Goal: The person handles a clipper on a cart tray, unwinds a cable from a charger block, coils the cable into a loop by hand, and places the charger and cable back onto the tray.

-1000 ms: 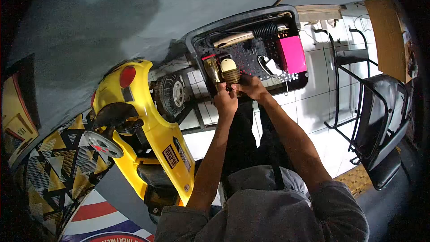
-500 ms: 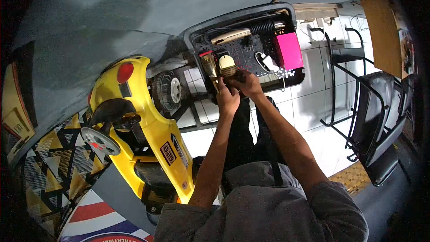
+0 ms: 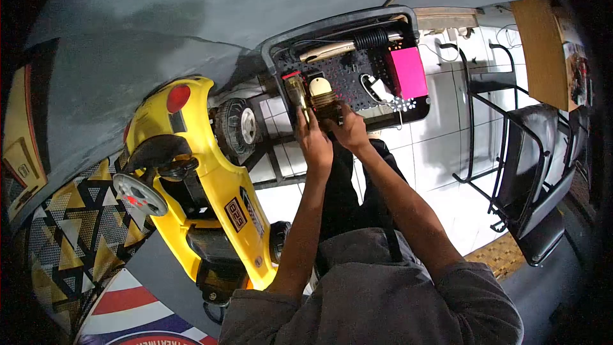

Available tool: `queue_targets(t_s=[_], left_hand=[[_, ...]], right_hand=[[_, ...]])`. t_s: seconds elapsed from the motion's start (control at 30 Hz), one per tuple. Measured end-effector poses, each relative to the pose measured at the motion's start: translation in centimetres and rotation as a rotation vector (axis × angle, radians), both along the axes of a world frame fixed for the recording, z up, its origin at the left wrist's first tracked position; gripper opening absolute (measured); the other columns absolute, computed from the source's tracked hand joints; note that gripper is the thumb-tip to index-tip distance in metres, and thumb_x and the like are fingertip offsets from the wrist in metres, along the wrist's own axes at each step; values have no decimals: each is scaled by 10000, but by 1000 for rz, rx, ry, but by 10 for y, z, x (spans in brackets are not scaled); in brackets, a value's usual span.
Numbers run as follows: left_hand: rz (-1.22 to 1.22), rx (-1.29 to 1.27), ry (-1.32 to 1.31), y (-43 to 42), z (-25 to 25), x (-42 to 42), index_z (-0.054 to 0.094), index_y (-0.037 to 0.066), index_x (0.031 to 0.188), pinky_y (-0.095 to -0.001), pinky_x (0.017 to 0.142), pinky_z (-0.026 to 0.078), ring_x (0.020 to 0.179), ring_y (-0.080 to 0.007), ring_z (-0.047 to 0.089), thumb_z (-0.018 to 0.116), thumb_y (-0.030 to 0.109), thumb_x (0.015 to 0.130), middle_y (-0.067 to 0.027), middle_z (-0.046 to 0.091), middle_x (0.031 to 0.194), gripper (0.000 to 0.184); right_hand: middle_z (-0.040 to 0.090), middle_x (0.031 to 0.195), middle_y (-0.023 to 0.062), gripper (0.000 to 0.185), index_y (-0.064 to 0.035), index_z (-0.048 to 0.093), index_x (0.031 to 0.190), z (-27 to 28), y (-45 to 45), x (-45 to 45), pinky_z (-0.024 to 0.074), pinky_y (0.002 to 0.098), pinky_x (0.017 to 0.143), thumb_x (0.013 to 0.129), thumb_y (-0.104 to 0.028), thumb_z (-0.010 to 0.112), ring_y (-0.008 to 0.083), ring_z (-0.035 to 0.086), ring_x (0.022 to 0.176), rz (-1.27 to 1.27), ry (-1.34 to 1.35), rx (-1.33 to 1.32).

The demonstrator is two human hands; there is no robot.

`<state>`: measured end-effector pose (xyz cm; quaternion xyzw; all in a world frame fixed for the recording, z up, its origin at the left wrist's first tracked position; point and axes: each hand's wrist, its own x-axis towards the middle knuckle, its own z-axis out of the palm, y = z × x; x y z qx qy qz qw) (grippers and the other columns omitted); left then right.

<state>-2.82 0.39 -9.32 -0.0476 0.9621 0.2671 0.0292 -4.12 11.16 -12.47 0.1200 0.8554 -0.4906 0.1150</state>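
The left hand [image 3: 315, 148] has fingers extended at the gold device [image 3: 296, 91]; the right hand [image 3: 352, 130], bent fingers at the cord-wrapped cream device [image 3: 319, 87] beside it; whether either grips, I cannot tell. Beyond, right of the fingers, the black tray [image 3: 271, 57] holds a white adapter [image 3: 382, 90], then a pink box [image 3: 409, 73].

Your left forearm [image 3: 303, 230] and right forearm [image 3: 408, 204] reach forward, converging. Your left hand [image 3: 316, 148] shows its back, its fingers [image 3: 301, 119] stretched ahead; your right hand [image 3: 351, 130] sits just beside it, angled inward, its fingertips [image 3: 345, 109] partly bent.
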Motion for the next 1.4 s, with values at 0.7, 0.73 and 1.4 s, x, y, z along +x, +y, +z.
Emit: queue_targets(t_s=[0.7,0.73,1.4], left_hand=[[-25,-53,69,6,6,7,524,24,1187,-451,930,406,1133,-398,440,593,11,765,-203,384,1304,428],[-46,-63,136,10,9,10,522,23,1185,-451,918,409,1109,-394,457,596,40,774,-205,387,1295,417],[11,963,-513,69,121,65,520,20,1159,-215,657,445,799,-47,533,580,123,910,-5,576,948,276]], right_hand=[[394,1314,216,405,-91,470,1220,38,49,-17,384,448,929,823,-119,548,366,376,1232,14,177,853],[434,1230,194,399,-135,467,1247,26,52,-18,425,420,881,849,-142,510,356,424,1159,5,198,962],[611,974,178,739,-23,367,1291,190,133,85,497,406,725,684,-243,725,338,621,857,430,310,167]])
